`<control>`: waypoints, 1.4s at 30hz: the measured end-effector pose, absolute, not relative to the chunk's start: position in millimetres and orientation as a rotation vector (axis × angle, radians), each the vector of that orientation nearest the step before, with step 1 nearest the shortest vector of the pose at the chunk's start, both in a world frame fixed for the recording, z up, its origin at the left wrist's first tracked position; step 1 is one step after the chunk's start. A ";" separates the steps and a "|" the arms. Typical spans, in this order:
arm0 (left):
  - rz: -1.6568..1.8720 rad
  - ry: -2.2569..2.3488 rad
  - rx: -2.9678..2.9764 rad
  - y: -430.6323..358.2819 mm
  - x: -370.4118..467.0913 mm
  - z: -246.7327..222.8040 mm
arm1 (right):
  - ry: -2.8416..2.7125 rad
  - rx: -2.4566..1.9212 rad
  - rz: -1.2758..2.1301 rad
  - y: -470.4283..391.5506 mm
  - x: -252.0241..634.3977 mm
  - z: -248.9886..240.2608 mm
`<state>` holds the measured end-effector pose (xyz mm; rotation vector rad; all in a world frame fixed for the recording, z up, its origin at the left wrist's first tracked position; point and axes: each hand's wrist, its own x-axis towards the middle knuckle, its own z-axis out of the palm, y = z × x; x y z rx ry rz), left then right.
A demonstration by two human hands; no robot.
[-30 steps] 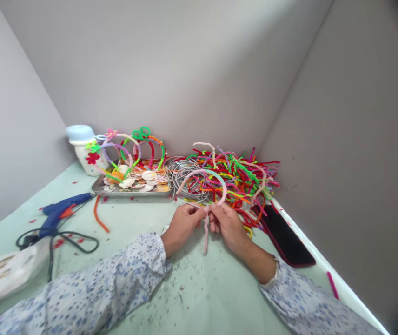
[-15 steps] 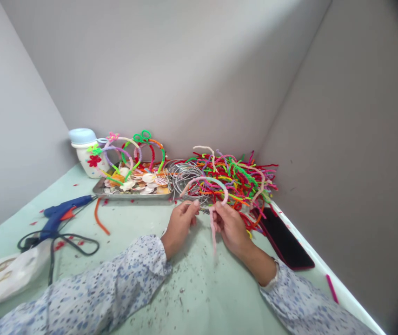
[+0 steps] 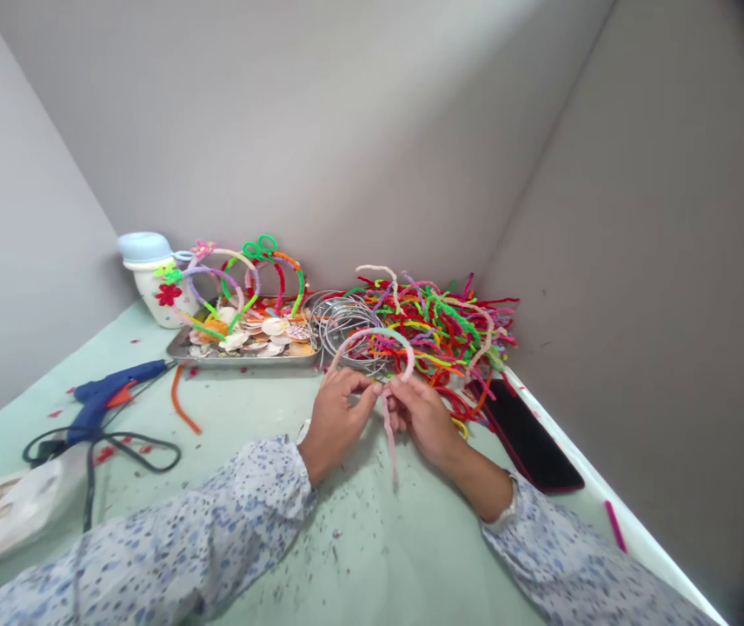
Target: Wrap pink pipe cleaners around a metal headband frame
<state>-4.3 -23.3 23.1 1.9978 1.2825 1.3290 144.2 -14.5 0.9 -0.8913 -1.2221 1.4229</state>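
Between my hands is a headband (image 3: pixel 383 333), an arch wrapped in pink and pale blue pipe cleaner. Its right side runs down into my right hand (image 3: pixel 429 424), which is closed at the point where a loose pink pipe cleaner (image 3: pixel 390 439) hangs down. My left hand (image 3: pixel 342 417) is closed at the headband's lower end, thumb and fingertips close against the right fingertips. What lies inside the left pinch is mostly covered by the fingers. The headband's left leg passes behind the left hand.
Behind are a metal tray (image 3: pixel 248 362) of shells with finished headbands, coiled wire hoops (image 3: pixel 346 326) and a heap of pipe cleaners (image 3: pixel 456 322). A blue glue gun (image 3: pixel 102 396) and its cord lie left, a bottle (image 3: pixel 150 287) back left, a phone (image 3: pixel 534 439) right.
My left fingertips have come closer to the right ones, covering the short gap that showed between them. The hands and headband appear slightly farther left, as the whole view has shifted a little.
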 end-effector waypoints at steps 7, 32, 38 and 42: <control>1.190 1.249 2.014 -23.0 -4.1 20.0 | -1.198 -0.889 1.418 -15.2 143.9 2.3; 1.225 1.288 2.172 -22.4 -2.1 21.7 | -1.189 -0.862 1.450 -18.7 142.6 6.3; 1.251 1.291 2.193 -25.3 -1.3 24.5 | -1.164 -0.840 1.457 -18.1 144.7 4.7; 1.248 1.228 2.154 -25.4 -2.2 24.0 | -1.147 -0.852 1.445 -18.3 144.8 5.1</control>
